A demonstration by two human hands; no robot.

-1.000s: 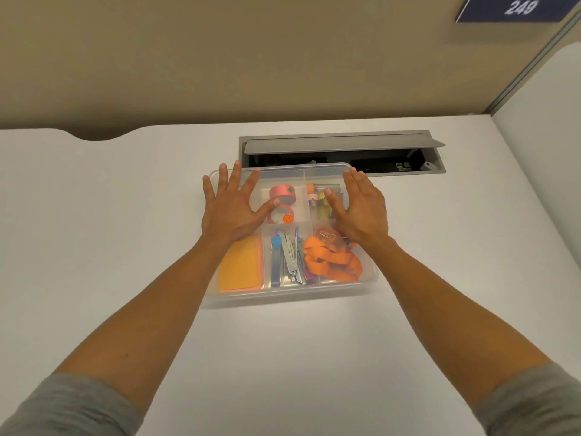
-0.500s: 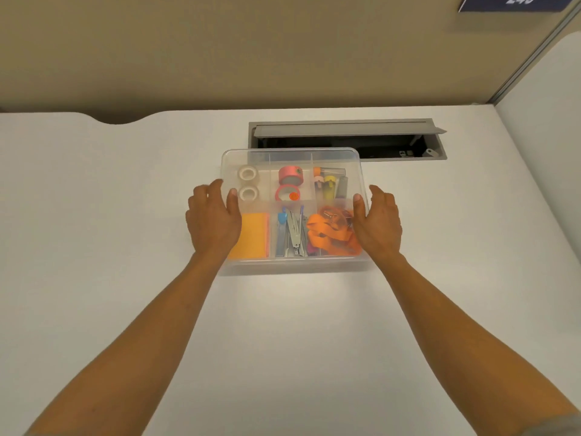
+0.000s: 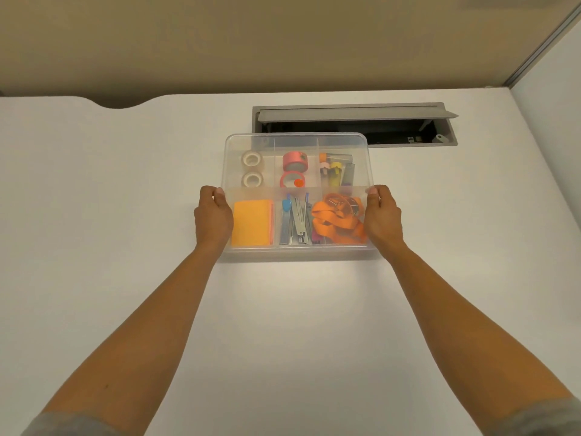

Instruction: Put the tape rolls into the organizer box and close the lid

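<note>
A clear plastic organizer box (image 3: 297, 251) sits on the white desk with its see-through lid (image 3: 295, 140) lying over it. Two clear tape rolls (image 3: 252, 169) lie in the back left compartment. Two pink tape rolls (image 3: 294, 169) lie in the back middle one. My left hand (image 3: 213, 217) grips the box's left side, thumb on the lid's edge. My right hand (image 3: 383, 215) grips the right side the same way.
Other compartments hold orange sticky notes (image 3: 251, 226), staplers (image 3: 297, 223), an orange strap (image 3: 338, 223) and small markers (image 3: 336, 169). Behind the box a grey cable hatch (image 3: 352, 116) stands open in the desk. A partition wall rises at the right.
Both hands slid off the top of the lid outward to the box's left and right sides and closed on them. The view moved closer to the box.
</note>
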